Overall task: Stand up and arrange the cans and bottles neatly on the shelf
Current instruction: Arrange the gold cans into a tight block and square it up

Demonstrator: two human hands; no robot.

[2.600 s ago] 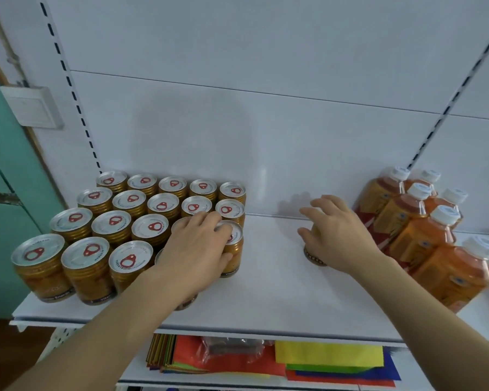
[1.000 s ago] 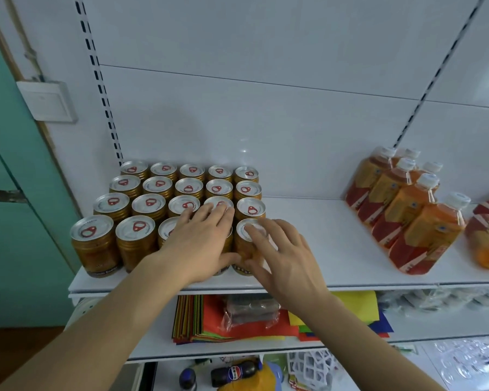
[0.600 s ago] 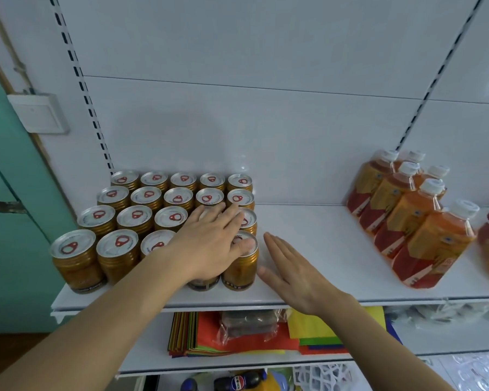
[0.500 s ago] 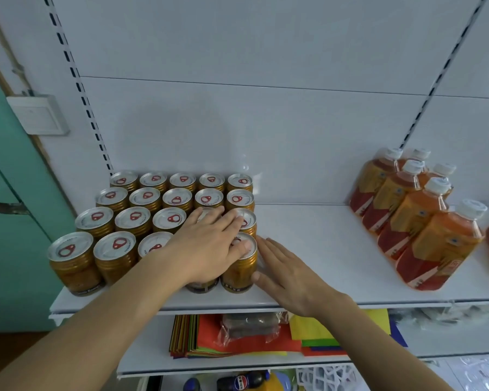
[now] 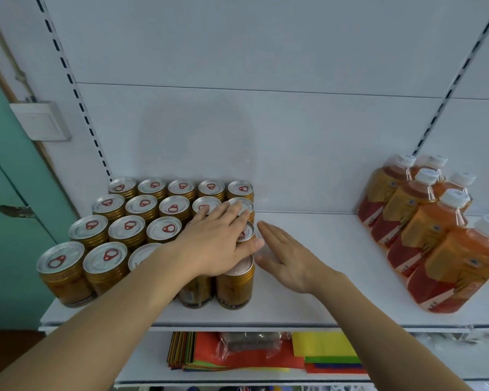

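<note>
Cans (image 5: 164,230) upright in a tight block on the left part of the white shelf (image 5: 322,277), five across, four rows deep, silver lids with red pull tabs up. Left hand (image 5: 218,246) lies flat, palm down, on the lids at the block's right-front corner, fingers straight and reaching toward the second row from the back, thumb out to the right over the front-right can (image 5: 235,283); grip wide, nothing clasped. Right hand (image 5: 287,258) just beside the block's right side, palm facing the cans, fingers straight and together, edge-on above the shelf; grip wide, holding nothing. Can't tell if the palm actually touches the can wall. Bottles (image 5: 429,230) of orange drink with white caps stand grouped at the right end of the shelf, well apart from the cans, bare shelf between. Lower shelf holds a stack of coloured sheets (image 5: 266,359) with a clear plastic packet (image 5: 249,344) on top. White switch box (image 5: 40,121) on the wall, left, beside a green door (image 5: 9,221).
</note>
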